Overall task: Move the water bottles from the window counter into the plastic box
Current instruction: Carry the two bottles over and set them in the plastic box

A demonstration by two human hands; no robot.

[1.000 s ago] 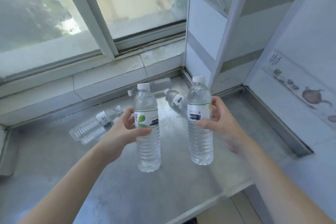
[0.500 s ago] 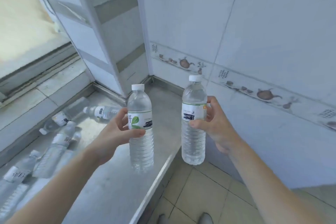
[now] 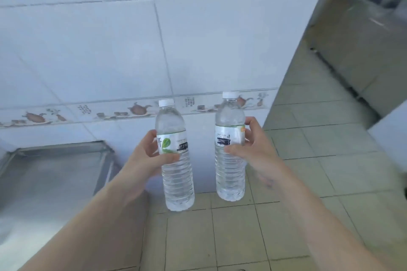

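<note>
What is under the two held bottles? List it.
Beige floor tiles lie below both bottles: the left bottle and right bottle hang upright, mid-air. No plastic box shows; arms hide some floor.

Two bare forearms in view, no sleeves — left hand (image 3: 145, 158) and right hand (image 3: 253, 149) ungloved. No rings, watch or bands seen — nails short, unpainted.
</note>
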